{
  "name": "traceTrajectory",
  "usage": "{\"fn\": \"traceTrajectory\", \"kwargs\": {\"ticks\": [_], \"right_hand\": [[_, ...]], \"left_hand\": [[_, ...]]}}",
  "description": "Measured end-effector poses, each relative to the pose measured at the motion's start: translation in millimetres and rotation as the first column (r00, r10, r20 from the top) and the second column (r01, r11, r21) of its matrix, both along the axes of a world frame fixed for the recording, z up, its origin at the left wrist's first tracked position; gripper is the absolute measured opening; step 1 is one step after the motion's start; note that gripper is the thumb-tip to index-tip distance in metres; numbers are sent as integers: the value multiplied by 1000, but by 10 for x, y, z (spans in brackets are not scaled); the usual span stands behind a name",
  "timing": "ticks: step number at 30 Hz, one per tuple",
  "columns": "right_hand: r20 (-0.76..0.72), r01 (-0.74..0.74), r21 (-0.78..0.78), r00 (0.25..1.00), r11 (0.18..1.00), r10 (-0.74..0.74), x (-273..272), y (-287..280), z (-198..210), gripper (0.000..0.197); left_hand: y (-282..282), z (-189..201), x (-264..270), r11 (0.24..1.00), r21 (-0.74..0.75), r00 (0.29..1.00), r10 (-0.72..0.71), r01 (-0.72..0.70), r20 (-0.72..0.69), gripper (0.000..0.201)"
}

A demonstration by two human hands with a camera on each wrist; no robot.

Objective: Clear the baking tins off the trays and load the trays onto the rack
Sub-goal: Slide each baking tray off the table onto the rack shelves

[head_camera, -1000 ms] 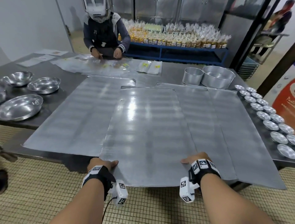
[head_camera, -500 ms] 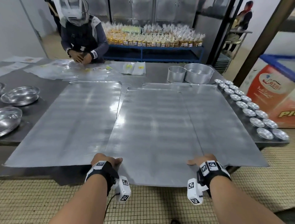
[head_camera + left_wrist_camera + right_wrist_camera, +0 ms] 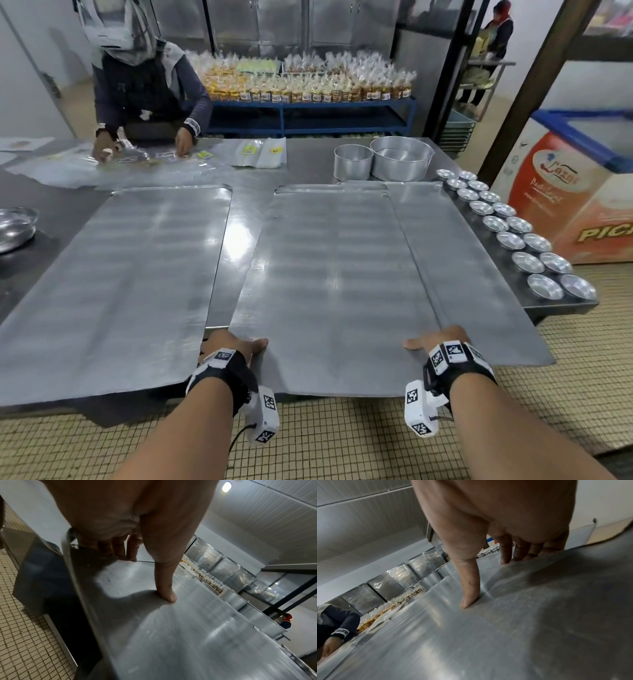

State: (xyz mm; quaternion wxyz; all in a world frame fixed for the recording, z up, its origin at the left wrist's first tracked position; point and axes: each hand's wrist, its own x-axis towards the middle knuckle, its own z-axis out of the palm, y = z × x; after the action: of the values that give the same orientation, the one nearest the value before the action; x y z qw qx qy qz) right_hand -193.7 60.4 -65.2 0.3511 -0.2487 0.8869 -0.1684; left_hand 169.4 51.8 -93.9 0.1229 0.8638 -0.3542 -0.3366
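Note:
Both hands hold the middle metal tray by its near corners, and its near edge overhangs the table. My left hand has the thumb pressed on top and the fingers curled round the tray's left edge. My right hand grips likewise, thumb on top, fingers round the right edge. This tray lies partly over a right tray. A separate left tray lies flat. Several small baking tins line the table's right edge.
Two large round tins stand at the back right. A person across the table handles plastic bags. A metal bowl sits at far left. A chest freezer stands right of the table. Tiled floor lies below.
The held tray has slid right, off the left tray; a strip of bare table now shows between them. Both hands kept their grip and moved right with it.

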Motion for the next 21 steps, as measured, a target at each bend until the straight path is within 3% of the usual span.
{"fn": "traceTrajectory", "kwargs": {"ticks": [5, 8, 11, 14, 17, 21], "right_hand": [[-21, 11, -10, 1000, 1000, -11, -171, -219, -9, 76], [-33, 3, -7, 999, 1000, -3, -244, -335, -84, 81], [-38, -14, 33, 999, 999, 15, -366, -467, -287, 95], [-34, -16, 60, 999, 998, 18, -474, -552, -359, 97], [-45, -30, 100, 998, 995, 35, -548, -596, -361, 103], [33, -90, 79, 996, 993, 88, -517, -645, -262, 111]], "left_hand": [[-205, -78, -227, 999, 45, 999, -27, 26, 20, 73], [-298, -185, -318, 996, 80, 999, -26, 23, 26, 75], [-346, -282, -371, 992, 122, 999, -11, 5, 43, 94], [-369, -242, -390, 985, 169, 997, 14, -26, 71, 93], [-454, -229, -401, 989, 146, 995, 40, -25, -96, 98], [-509, -207, -455, 987, 157, 980, 49, -18, -194, 78]]}}
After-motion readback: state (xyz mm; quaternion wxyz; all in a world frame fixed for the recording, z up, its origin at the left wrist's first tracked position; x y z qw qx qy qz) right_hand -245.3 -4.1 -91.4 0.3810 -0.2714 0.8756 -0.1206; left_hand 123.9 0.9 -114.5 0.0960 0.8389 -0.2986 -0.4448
